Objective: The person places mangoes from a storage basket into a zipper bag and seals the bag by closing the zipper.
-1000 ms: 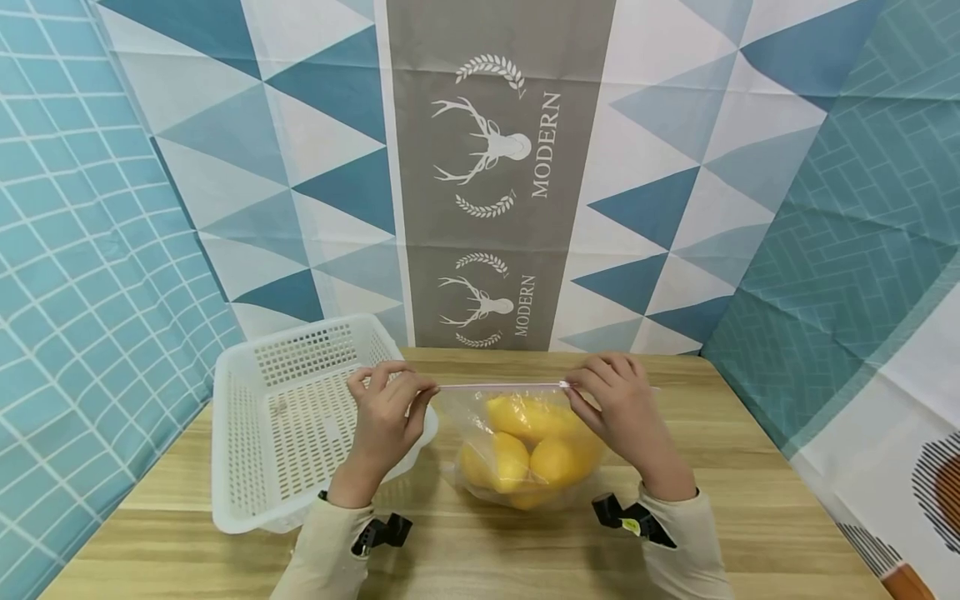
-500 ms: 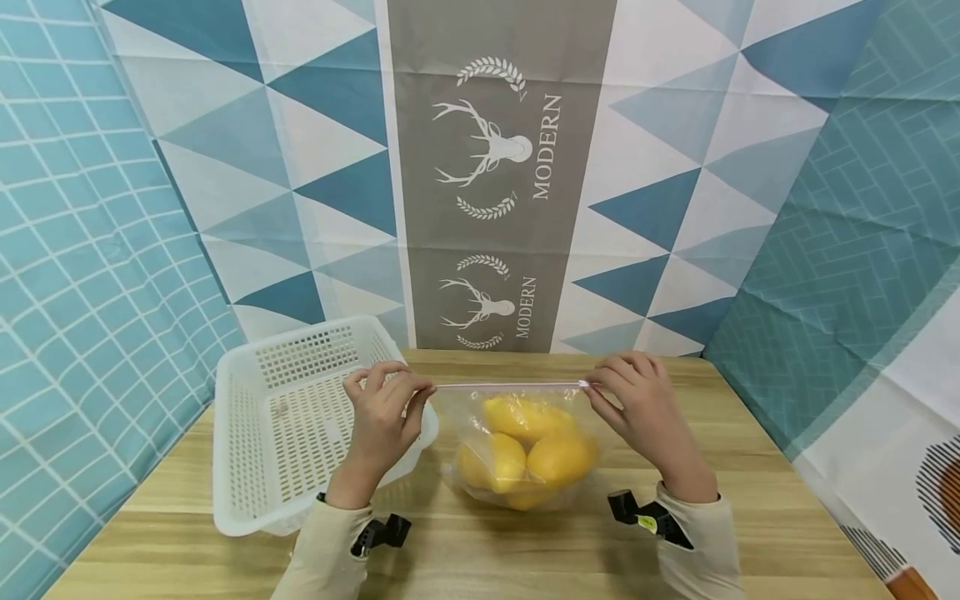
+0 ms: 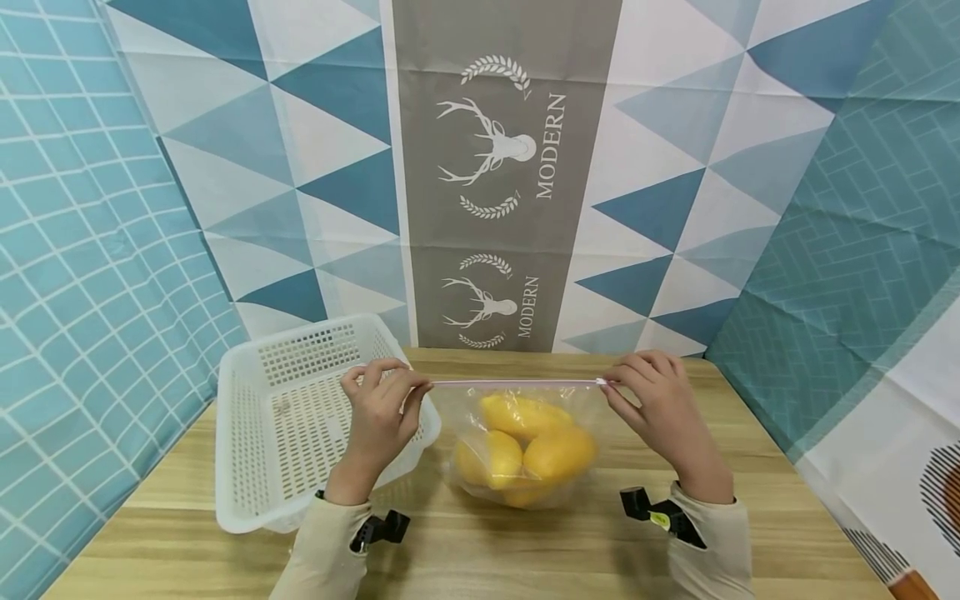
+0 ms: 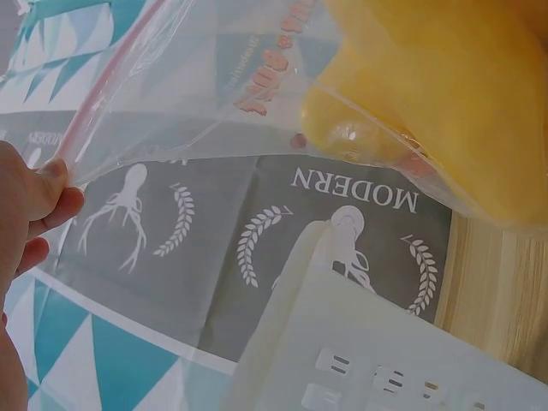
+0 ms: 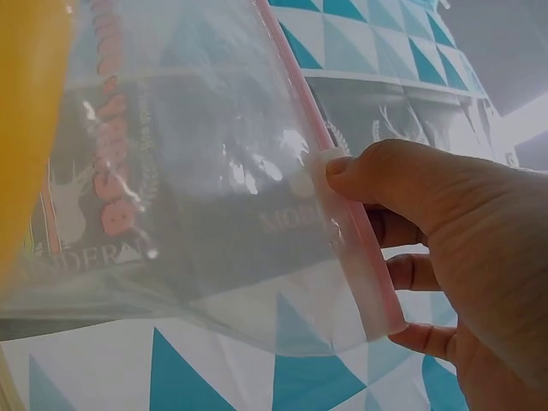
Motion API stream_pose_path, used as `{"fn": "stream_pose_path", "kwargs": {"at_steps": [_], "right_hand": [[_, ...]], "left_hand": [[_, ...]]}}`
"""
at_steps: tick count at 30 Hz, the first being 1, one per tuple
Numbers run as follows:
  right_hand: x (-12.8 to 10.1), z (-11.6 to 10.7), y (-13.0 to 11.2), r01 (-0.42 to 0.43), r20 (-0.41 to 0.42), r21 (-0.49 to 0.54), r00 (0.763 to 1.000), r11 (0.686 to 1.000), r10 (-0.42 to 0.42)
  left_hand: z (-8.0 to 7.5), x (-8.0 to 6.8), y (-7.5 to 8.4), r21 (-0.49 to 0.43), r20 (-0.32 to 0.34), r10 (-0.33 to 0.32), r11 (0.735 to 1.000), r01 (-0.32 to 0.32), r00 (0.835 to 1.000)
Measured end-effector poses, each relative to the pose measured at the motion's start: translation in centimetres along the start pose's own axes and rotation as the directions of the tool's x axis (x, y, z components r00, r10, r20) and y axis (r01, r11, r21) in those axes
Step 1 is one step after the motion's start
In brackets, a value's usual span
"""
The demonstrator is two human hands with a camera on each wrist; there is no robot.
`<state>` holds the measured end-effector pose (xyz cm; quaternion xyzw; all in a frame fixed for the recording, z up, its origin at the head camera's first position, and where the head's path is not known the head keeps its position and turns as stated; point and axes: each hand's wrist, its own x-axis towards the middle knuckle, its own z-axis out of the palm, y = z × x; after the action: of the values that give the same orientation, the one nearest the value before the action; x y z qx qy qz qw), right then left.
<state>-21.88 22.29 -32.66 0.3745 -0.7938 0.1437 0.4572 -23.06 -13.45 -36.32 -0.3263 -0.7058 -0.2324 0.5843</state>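
Observation:
A clear plastic zip bag (image 3: 465, 412) stands on the table with several large yellow fruits (image 3: 558, 454) inside. Its pink-edged zip strip is stretched level between both hands. My left hand (image 3: 378, 421) pinches the strip's left end between thumb and forefinger. At the right, the thumb and forefinger of my right hand (image 3: 667, 412) pinch the white slider (image 3: 601, 382) on the strip. The right wrist view shows the slider (image 5: 336, 175) under the thumb, close to the strip's end. Red lettering is printed on the bag in both wrist views.
A white perforated plastic basket (image 3: 232, 433) sits left of the bag, partly behind my left hand. Both stand on a wooden table (image 3: 510, 554). Patterned cloths hang behind and at both sides.
My right hand has moved right along the strip with the slider, from above the fruits to near the bag's right corner. My left hand has stayed nearly in place, holding its end.

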Motion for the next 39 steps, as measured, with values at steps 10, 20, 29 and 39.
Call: {"fn": "stream_pose_path", "kwargs": {"at_steps": [10, 20, 29, 39], "right_hand": [[-0.4, -0.4, 0.4, -0.042, 0.017, -0.002, 0.999, 0.999, 0.042], [-0.6, -0.9, 0.7, -0.070, 0.028, -0.002, 0.997, 0.998, 0.070], [-0.8, -1.4, 1.0, -0.091, 0.028, -0.014, 0.995, 0.996, 0.091], [-1.1, -1.6, 1.2, -0.112, 0.053, -0.005, 0.992, 0.994, 0.112]], "left_hand": [[-0.3, 0.1, -0.1, 0.011, 0.002, -0.018, 1.000, 0.018, 1.000], [-0.4, -0.1, -0.5, 0.019, 0.001, -0.008, 1.000, 0.008, 1.000], [-0.4, -0.1, -0.8, 0.017, -0.010, -0.001, 1.000, 0.001, 1.000], [-0.4, -0.2, -0.8, 0.012, -0.012, -0.019, 1.000, 0.019, 1.000]]}}
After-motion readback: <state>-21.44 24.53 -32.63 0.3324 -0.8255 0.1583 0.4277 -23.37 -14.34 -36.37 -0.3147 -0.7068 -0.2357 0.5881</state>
